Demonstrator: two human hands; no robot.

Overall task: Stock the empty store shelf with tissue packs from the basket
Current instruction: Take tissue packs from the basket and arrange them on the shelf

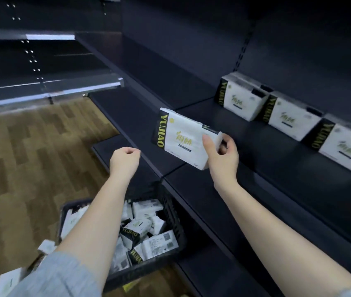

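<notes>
currently placing: my right hand (221, 155) pinches a pack (183, 138) by its right end, held above the shelf (245, 146), left of the row (294, 116). left hand (125, 160) clenched, holding nothing, over the basket (170, 209). next: set pack beside row.

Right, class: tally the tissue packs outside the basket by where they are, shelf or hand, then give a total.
Packs standing on the shelf: 3
Pack held in the right hand: 1
Total: 4
</notes>
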